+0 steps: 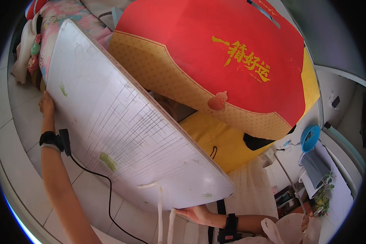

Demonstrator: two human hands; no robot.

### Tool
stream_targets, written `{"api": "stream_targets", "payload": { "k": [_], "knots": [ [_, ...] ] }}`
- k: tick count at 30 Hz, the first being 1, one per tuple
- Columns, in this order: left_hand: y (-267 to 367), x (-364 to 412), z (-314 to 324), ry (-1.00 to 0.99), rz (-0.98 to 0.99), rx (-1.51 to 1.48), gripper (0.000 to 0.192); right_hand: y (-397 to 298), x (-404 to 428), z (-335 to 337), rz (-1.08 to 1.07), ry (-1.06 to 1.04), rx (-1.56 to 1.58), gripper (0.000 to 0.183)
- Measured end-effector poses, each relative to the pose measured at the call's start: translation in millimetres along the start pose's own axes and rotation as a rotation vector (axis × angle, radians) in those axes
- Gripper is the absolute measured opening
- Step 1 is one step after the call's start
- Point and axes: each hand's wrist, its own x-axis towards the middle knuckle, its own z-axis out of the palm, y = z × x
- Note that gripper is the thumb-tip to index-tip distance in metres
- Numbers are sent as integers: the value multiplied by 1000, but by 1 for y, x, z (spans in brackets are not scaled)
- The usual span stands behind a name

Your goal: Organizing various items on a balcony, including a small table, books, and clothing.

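Note:
A large white tabletop board (103, 122) is tilted up in front of me. Its face carries a grid of dark scratches and a few green marks. My left hand (47, 103) grips its left edge, fingers curled at the rim. Under the lower edge, my right hand (198, 213) supports the board, with some fingers hidden behind it. Straps with black devices wrap both wrists, and a black cable (109, 183) runs down from the left one. Pale cords (160, 201) hang before the board's lower part.
A big red-and-gold cardboard box (195, 61) bearing gold writing stands beyond the board, above yellow material (207, 137). Floral bedding (70, 12) lies upper left over tiled floor (18, 143). At right are a blue basin (310, 138), a grey bin (315, 167) and plants (321, 201).

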Motion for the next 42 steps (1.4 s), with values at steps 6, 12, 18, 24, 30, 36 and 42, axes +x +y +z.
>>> {"api": "stream_targets", "payload": {
  "k": [6,12,18,24,30,36,42],
  "knots": [
    [208,-195,-26,0,383,-420,56,-38,-14,-7,-84,127,-344,35],
    [216,-216,-28,167,547,-201,46,-94,-68,-1,-506,-40,-288,41],
    [222,-221,-27,139,510,-194,49,-129,-94,32,-849,53,-935,42],
    [221,-212,-17,163,445,-117,51,-142,-74,42,-1110,155,-1212,32],
    [215,-212,-24,63,338,-117,51,-136,-66,48,-1081,193,-1323,24],
    [232,-234,-33,34,228,-179,48,-122,-67,55,-1092,348,-1360,29],
    [246,-207,-31,96,216,-96,49,-153,-49,73,-1067,319,-1338,32]
  ]
}}
